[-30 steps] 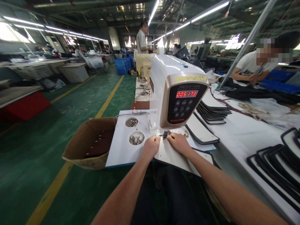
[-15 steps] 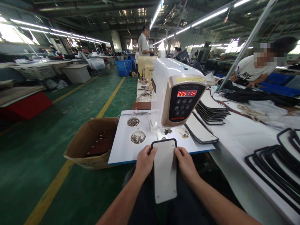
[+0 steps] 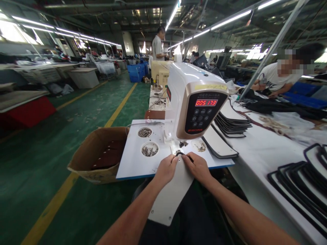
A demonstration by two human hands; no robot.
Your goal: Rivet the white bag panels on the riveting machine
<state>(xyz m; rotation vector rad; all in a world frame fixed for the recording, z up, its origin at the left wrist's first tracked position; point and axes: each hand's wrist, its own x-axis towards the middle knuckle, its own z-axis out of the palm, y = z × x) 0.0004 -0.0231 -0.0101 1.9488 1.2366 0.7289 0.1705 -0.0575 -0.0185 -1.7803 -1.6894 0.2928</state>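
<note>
A white panel with black edging [image 3: 171, 194] slants down from the machine toward my lap, with small metal fasteners near its lower corners. My left hand [image 3: 166, 168] pinches its upper left edge. On the upper right edge, my right hand [image 3: 198, 167] is closed with the thumb on top. The panel's far corner lies just under the head of a white riveting or snap-setting machine [image 3: 201, 105], which has a red digit display. What lies exactly beneath the machine's tool is hidden by the hands and the machine head.
Round trays of small metal parts [image 3: 150, 149] are set into the white worktop [image 3: 130, 166]. To the left stands a cardboard box [image 3: 84, 172] with brown pieces inside. Stacked panels [image 3: 231, 119] lie to the right, with another stack [image 3: 298, 183] nearer. A co-worker [image 3: 278, 76] leans over dark cloth.
The panel has turned, its lower end swinging left and its top corner moving up to the machine. Both hands have come closer together near that corner.
</note>
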